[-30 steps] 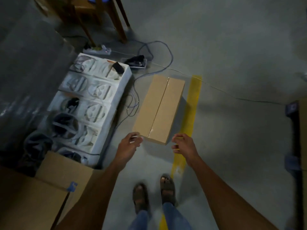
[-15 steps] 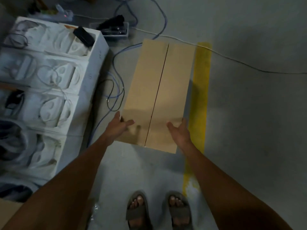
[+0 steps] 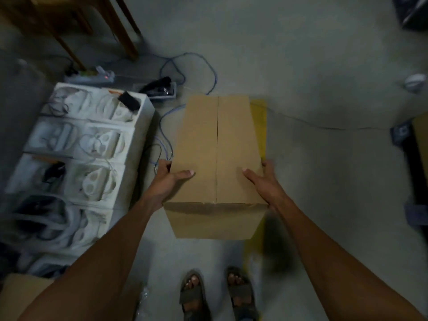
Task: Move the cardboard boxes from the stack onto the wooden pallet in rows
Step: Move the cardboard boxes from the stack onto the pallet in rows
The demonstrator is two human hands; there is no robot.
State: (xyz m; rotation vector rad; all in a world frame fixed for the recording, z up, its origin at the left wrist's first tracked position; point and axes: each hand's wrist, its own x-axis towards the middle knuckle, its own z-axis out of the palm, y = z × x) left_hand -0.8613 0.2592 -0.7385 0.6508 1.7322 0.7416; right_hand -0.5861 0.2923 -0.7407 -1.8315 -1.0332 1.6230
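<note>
Brown corrugated cardboard, plain, with one seam down the middle of the top. That's the cardboard box [image 3: 217, 154] in the head view, which is the only view I get. It looks to be up off the concrete floor [image 3: 324, 66], roughly level, with its long side pointing away from me. It hangs over the yellow line [image 3: 260, 112], and its shadow falls low on the right. The wooden pallet isn't in shot anywhere.

My left hand [image 3: 169, 179] is on the near left corner, thumb flat on top and fingers wrapped down the side wall. My right hand [image 3: 264, 179] mirrors that on the near right corner. Both are clamped on the box, though I can't see whether any fingertips reach underneath.

As for handling, my guess is it's fairly light, since a thumb-and-fingers pinch at one end is carrying it and nothing sags. The walls look stiff, but the corners and top flaps would crush if squeezed hard, and I can't tell if the seam is taped. Smooth card slips too. With both hands at the near end, the far end will want to dip. I'd rather hold it mid-length with fingers hooked under the bottom edges.

Blue cables [image 3: 166, 117] and white foam trays [image 3: 92, 147] sit just to the left, and my sandals [image 3: 194, 295] are right below the box.
</note>
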